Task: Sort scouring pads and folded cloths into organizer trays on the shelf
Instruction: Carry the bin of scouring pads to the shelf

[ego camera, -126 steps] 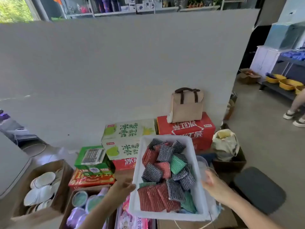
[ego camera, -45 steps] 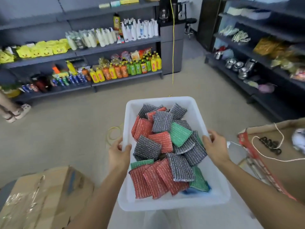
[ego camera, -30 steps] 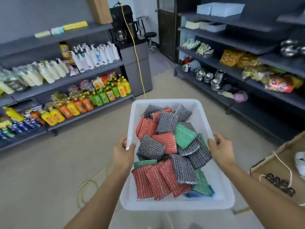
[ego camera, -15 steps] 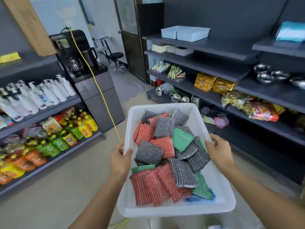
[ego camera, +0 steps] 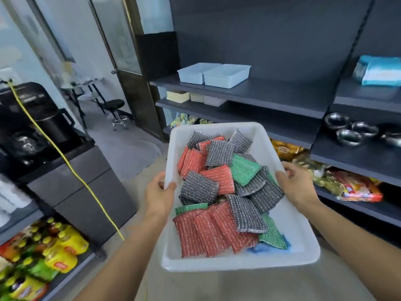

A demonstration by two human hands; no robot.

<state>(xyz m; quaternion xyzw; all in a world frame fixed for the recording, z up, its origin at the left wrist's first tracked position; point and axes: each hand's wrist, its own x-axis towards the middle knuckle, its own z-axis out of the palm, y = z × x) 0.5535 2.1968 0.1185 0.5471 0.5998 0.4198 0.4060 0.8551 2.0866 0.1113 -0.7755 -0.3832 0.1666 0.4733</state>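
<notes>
Dark matte shelving [ego camera: 271, 95] backs the aisle, two rectangular white organizer trays [ego camera: 223, 81] on it. Left hand [ego camera: 159, 195] and right hand [ego camera: 296, 185] each grip a rim of a smooth plastic bin [ego camera: 293, 246] heaped with square, glittery knitted scouring pads [ego camera: 219, 179].

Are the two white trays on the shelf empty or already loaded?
Seemingly empty: the two organizer trays show only bare white inner walls, nothing above the rims; floors partly hidden.
</notes>
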